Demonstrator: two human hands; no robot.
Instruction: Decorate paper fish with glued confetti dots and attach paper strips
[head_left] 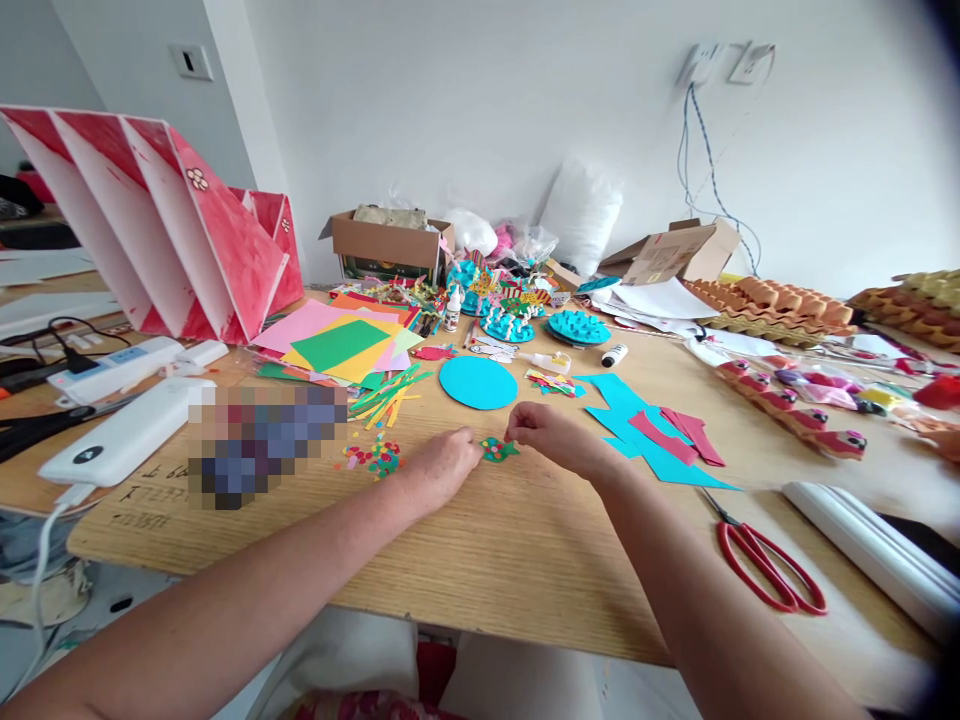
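Observation:
A small green paper cutout (498,451) with coloured dots on it lies on the wooden table in front of me. My left hand (448,467) is closed at its left end, thumb and fingers pinching the edge. Just above its right side is my right hand (546,436), fingers drawn together in a pinch; whatever is between the fingertips is too small to make out. Behind the cutout lies a blue paper circle (478,383). Loose paper dots (373,457) in several colours are scattered left of my left hand.
Red-handled scissors (769,565) lie at the right, near blue paper scraps (622,415) and red paper pieces (679,437). Stacked coloured paper (337,345) and a red divided rack (217,225) stand left. Further back are a glue bottle (452,309), a cardboard box (386,245) and egg trays (772,308).

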